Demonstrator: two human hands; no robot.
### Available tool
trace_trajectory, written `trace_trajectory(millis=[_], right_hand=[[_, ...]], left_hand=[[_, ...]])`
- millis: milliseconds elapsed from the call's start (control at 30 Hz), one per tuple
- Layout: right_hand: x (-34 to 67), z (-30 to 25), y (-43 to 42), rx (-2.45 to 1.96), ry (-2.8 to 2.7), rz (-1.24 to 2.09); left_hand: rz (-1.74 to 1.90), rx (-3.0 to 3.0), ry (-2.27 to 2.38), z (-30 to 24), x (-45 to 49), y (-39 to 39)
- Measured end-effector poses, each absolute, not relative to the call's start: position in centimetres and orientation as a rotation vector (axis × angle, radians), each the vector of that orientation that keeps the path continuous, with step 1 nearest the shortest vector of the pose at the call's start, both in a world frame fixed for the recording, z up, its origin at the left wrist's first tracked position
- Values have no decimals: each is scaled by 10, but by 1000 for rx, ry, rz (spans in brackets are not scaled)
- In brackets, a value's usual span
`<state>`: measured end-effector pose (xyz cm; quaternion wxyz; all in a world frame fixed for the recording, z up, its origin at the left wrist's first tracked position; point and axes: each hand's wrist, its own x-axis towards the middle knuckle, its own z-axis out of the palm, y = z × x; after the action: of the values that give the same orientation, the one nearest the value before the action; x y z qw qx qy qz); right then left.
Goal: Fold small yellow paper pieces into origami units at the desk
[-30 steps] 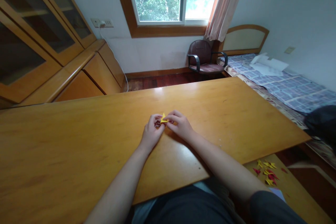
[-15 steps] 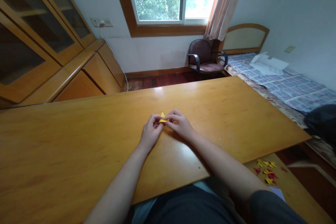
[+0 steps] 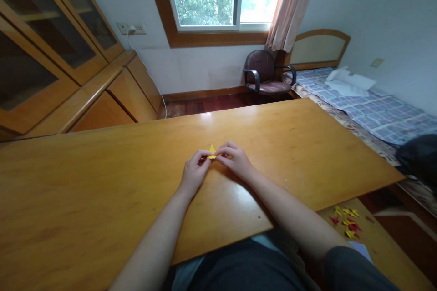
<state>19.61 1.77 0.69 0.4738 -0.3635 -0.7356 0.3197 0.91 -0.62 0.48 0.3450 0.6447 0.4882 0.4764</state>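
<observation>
Between my two hands is a small piece of folded yellow paper, with a pointed tip standing up at its far side. My left hand pinches its left part between thumb and fingers. From the right, my right hand grips the other side in the same way. Both hands are low over the wooden table, around its middle. My fingertips hide parts of the paper, so its full shape cannot be made out.
Several yellow and red folded paper figures lie on a lower wooden surface at the right, beside a pale sheet. Beyond the table stand an armchair and a bed. A wooden cabinet lines the left wall.
The fingers of my left hand have shifted slightly and look straighter. More of the yellow paper's upright tip shows now. Both hands keep their grip in nearly the same place.
</observation>
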Motion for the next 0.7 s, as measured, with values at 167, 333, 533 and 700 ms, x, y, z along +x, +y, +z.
trace_trajectory(millis=[167,333,533,700], right_hand=[[195,8,17,-931,-1762,828],[192,9,17,-985,-1745,836],[190,9,18,-1093,-1728,833],[188,9,15,-1110,-1714,896]], left_hand=[[1258,1700,1236,7,10,-5],[1206,1676,1253,5,12,-5],[1165,1606,1226,1,15,-6],[1190,1551,1216,-5,15,-3]])
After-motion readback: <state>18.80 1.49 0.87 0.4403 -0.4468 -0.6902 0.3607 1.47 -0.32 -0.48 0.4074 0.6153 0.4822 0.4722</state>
